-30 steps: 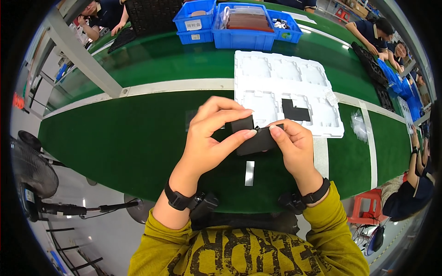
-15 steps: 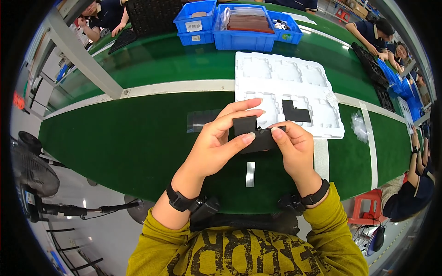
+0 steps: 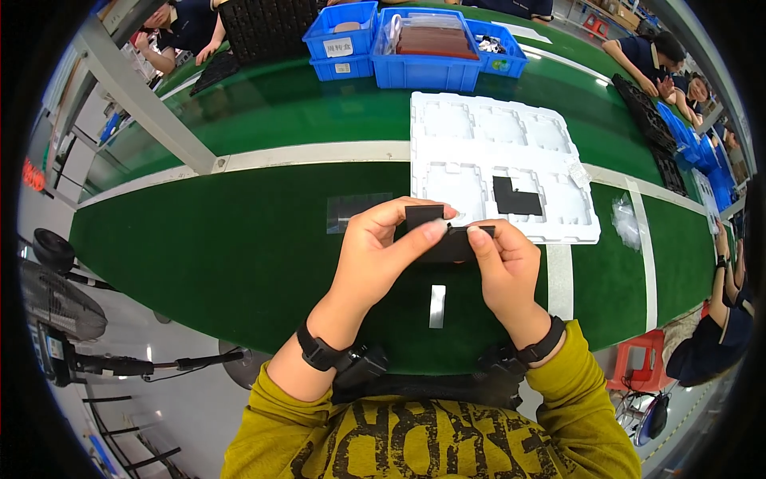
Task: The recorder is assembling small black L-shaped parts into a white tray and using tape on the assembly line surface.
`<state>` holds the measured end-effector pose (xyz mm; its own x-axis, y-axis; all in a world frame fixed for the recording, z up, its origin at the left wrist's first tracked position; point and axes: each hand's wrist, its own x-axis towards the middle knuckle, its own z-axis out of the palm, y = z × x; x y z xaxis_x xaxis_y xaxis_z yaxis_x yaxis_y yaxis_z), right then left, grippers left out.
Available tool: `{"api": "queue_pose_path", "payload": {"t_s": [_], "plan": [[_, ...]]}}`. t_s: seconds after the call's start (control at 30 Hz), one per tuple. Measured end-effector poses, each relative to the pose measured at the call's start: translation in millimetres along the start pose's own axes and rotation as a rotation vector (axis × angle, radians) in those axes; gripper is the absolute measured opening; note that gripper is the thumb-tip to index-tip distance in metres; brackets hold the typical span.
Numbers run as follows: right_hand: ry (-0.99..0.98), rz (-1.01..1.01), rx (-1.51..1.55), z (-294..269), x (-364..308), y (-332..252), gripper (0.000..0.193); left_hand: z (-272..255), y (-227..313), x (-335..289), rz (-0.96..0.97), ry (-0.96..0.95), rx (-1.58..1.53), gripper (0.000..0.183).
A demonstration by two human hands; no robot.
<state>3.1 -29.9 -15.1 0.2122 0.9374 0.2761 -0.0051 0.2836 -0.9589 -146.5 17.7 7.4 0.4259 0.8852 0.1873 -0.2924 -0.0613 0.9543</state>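
Note:
Between my two hands, above the green mat, is a black L-shaped piece (image 3: 444, 249). My left hand (image 3: 373, 254) grips its left side, the thumb pressed near the inner notch. The right end is pinched by my right hand (image 3: 509, 267), thumb on top. Fingers behind the piece are mostly hidden. Just beyond my hands lies a white moulded tray (image 3: 452, 146) with shaped recesses. A similar black L-shaped piece (image 3: 517, 198) rests in one of its near recesses. Below the held piece, a small shiny strip (image 3: 437, 306) lies on the mat.
A clear plastic sheet (image 3: 341, 214) lies left of the tray, and a crumpled clear bag (image 3: 625, 223) to its right. Blue bins (image 3: 425, 73) stand at the back. A grey metal post (image 3: 148, 108) rises at the left. Other people sit around the table.
The held black piece has tilted, so its upper part looks shorter. My left fingers have curled down closer to it, and the left thumb has moved toward the notch.

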Motion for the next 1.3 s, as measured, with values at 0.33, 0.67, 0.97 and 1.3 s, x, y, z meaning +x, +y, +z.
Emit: {"api": "queue_pose_path", "payload": {"t_s": [0.33, 0.67, 0.97, 1.3], "plan": [[0.007, -0.090, 0.018, 0.3, 2.5, 14.1, 0.017, 2.6, -13.2, 4.4, -0.049, 0.115, 0.068, 0.024], [0.151, 0.323, -0.069, -70.0, 59.7, 11.4, 0.023, -11.8, -46.0, 14.7, 0.200, 0.068, 1.101, 0.068], [-0.199, 0.479, -0.331, -42.1, 73.6, 25.9, 0.020, -16.5, -61.5, 10.3, 0.104, -0.079, 1.253, 0.075], [0.081, -0.104, -1.179, -44.1, 72.9, 9.6, 0.035, -11.7, -58.1, 1.8, 0.116, -0.153, 1.399, 0.058]]}}
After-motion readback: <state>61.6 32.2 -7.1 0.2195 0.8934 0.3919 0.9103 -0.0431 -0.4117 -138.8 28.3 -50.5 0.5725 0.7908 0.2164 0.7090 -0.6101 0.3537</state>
